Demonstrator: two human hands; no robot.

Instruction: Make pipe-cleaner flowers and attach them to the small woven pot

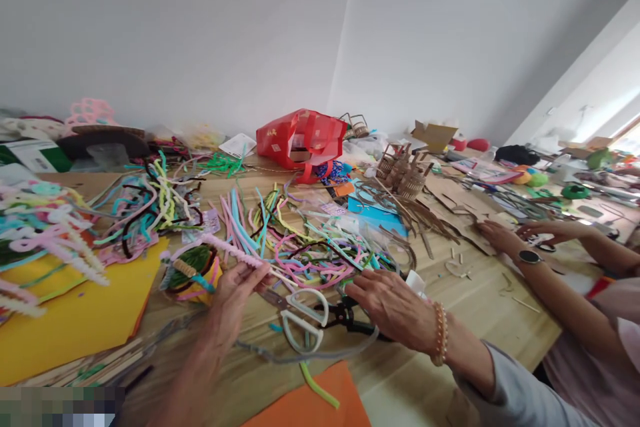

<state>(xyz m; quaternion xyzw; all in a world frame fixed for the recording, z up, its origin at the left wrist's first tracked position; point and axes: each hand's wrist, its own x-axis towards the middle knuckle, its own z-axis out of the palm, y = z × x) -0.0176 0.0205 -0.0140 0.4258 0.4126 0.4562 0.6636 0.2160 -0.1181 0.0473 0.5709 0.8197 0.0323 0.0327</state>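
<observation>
Left fingers [240,287] pinch fuzzy pink pipe cleaner [230,249]; right fingers [380,293] splay empty beside white scissors [309,295].

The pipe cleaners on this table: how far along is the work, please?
Looks done: crimped pipe-cleaner strands lie shaped on the yellow sheet. In hand: the left hand holds a pink crimped pipe cleaner, and the right hand is spread beside white-handled scissors. Left: a heap of loose, mostly unshaped pipe cleaners lies ahead of the hands.
</observation>
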